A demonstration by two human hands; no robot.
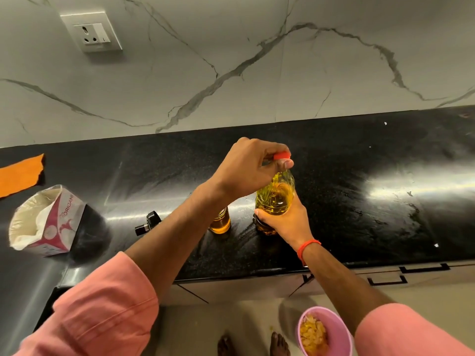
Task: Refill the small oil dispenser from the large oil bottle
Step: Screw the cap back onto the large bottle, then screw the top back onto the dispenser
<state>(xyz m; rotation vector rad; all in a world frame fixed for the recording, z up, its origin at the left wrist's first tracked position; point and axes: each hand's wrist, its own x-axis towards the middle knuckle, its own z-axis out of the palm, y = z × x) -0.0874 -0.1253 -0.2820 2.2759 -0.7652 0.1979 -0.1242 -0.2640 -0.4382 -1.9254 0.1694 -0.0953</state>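
Head view: large oil bottle (275,199) stood upright on the black table (359,201), near the front edge. Right hand (285,222) wrapped the lower body of the bottle, most likely to brace it against twisting. Left hand (253,167) came over the top, fingers and thumb pinched round the red cap (282,156). Cap was on the neck; whether it was being loosened or tightened, can't tell.

Small oil dispenser (220,220) sat just left of the bottle, partly hidden by the left forearm. Amber oil showed in its lower part; the top was covered, so the fill level is unclear. A black piece (149,223) lay on the table further left, probably the dispenser's pourer top, taken off to free the mouth for pouring. That's a guess.

Readable text: a white and red tissue pack (45,222) at the left said "ORIGAMI". No label legible on the bottle.

Also there: orange cloth (21,174) at far left, pink bowl (334,327) with yellowish scraps down on the floor side, wall socket (92,32) on the marble backsplash.
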